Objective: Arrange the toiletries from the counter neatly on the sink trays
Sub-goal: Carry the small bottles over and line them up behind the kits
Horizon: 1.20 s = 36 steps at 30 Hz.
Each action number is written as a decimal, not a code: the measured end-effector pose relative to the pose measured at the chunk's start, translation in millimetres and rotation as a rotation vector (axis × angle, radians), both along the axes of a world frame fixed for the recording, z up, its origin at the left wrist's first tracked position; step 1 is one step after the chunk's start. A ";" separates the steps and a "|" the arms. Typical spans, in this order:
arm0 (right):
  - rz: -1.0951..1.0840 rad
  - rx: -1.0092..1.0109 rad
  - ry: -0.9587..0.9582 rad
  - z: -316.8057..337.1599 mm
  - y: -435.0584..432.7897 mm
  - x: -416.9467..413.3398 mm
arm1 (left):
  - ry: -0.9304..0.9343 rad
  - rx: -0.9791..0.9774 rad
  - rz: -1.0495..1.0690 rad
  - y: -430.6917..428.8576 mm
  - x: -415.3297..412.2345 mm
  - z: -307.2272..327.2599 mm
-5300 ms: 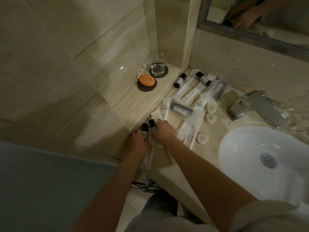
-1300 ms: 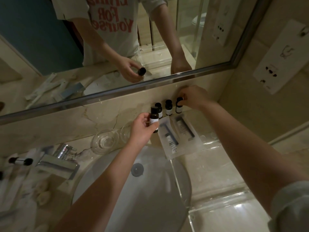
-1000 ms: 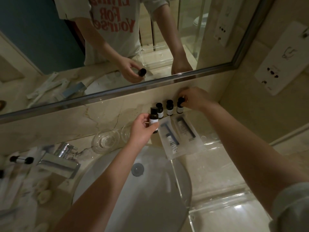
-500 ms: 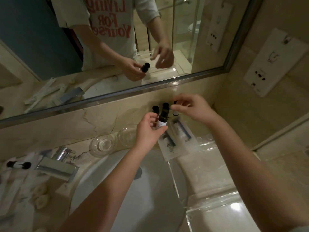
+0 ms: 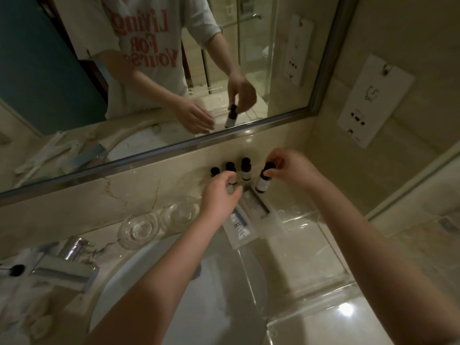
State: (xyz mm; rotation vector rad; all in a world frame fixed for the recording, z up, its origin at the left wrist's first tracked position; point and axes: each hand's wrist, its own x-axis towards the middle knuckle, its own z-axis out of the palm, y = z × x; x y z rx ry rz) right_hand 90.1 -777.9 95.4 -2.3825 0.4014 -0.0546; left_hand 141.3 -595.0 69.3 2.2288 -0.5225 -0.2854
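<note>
Head view: my right hand pinches a tilted bottle by its cap, at three o'clock of three upright bottles below the mirror. My left hand, fingers relaxed and empty, hovers at that row's six o'clock.

We're in a hotel-style bathrm: white basin sunk in a marble counter, chrome tap at its back-left, framed mirror along the back edge w/ a glass shower screen reflected, mini bottles & wrapped packets near the back edge, socket panel on the rt wall.
</note>
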 end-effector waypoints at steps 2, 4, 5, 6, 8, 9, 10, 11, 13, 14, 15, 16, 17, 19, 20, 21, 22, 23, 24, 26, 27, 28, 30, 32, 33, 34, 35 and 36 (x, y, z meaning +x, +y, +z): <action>-0.042 0.017 0.015 -12.4 -13.5 12.3 | -0.097 0.118 -0.023 2.4 19.0 0.0; -0.061 -0.057 0.013 -21.8 -21.9 25.6 | -0.156 0.230 -0.075 1.7 36.3 -1.2; -0.062 -0.095 -0.003 -25.3 -24.0 31.9 | -0.182 0.290 -0.106 0.5 43.0 -2.0; -0.059 -0.115 -0.026 -28.5 -25.0 37.5 | -0.208 0.342 -0.132 -0.2 48.0 -2.6; -0.046 -0.131 -0.058 -34.7 -25.4 47.4 | -0.229 0.406 -0.143 0.7 52.6 -4.1; -0.036 -0.137 -0.063 -38.2 -25.5 52.2 | -0.235 0.425 -0.139 1.7 54.0 -5.7; -0.023 -0.143 -0.064 -41.6 -25.8 56.2 | -0.241 0.440 -0.138 3.1 54.6 -7.8; -0.007 -0.153 -0.060 -45.0 -25.8 59.7 | -0.244 0.450 -0.141 4.6 54.7 -10.3; 0.026 -0.172 -0.061 -49.7 -25.6 64.9 | -0.249 0.462 -0.151 7.5 55.0 -15.4; 0.035 -0.167 -0.064 -51.5 -25.4 66.3 | -0.250 0.465 -0.152 8.6 55.2 -16.4; 0.042 -0.161 -0.068 -52.6 -25.1 66.9 | -0.252 0.469 -0.152 9.5 55.6 -17.1; 0.046 -0.161 -0.072 -53.6 -24.7 67.3 | -0.257 0.471 -0.152 10.1 55.9 -17.3; 0.048 -0.166 -0.077 -53.8 -24.4 67.4 | -0.262 0.473 -0.155 10.4 56.2 -17.4; 0.050 -0.177 -0.087 -54.2 -24.1 66.4 | -0.270 0.475 -0.164 10.1 56.5 -17.1; 0.050 -0.179 -0.089 -54.0 -23.8 65.1 | -0.273 0.476 -0.167 9.9 56.5 -16.8; 0.046 -0.182 -0.087 -53.8 -23.4 63.6 | -0.276 0.476 -0.171 9.8 56.3 -16.4; 0.039 -0.181 -0.083 -53.7 -22.7 61.8 | -0.280 0.478 -0.176 10.0 56.2 -16.3; 0.031 -0.174 -0.078 -53.0 -21.7 59.8 | -0.281 0.478 -0.181 10.3 56.1 -15.8; 0.020 -0.163 -0.075 -52.1 -20.6 57.8 | -0.278 0.475 -0.183 11.1 55.5 -14.8; -0.005 -0.153 -0.067 -49.2 -17.8 53.5 | -0.262 0.459 -0.176 13.8 54.0 -11.9; -0.015 -0.158 -0.061 -47.3 -15.7 50.5 | -0.250 0.450 -0.169 15.9 52.8 -10.2; -0.026 -0.171 -0.058 -45.5 -12.7 47.3 | -0.240 0.442 -0.162 18.3 51.2 -8.7; -0.047 -0.223 -0.083 -41.7 -2.6 37.8 | -0.227 0.429 -0.148 24.8 46.1 -4.9; -0.057 -0.292 -0.155 -38.5 12.4 25.2 | -0.227 0.412 -0.137 33.7 38.2 -0.8; -0.057 -0.310 -0.187 -36.9 21.6 18.0 | -0.230 0.403 -0.131 39.2 33.1 1.5; -0.051 -0.315 -0.208 -35.0 31.6 10.4 | -0.233 0.394 -0.124 45.5 27.7 3.9; -0.042 -0.312 -0.214 -32.7 42.4 2.9 | -0.237 0.387 -0.115 52.7 21.8 6.1; -0.028 -0.304 -0.213 -30.3 54.3 -4.5 | -0.241 0.380 -0.107 60.6 15.7 8.3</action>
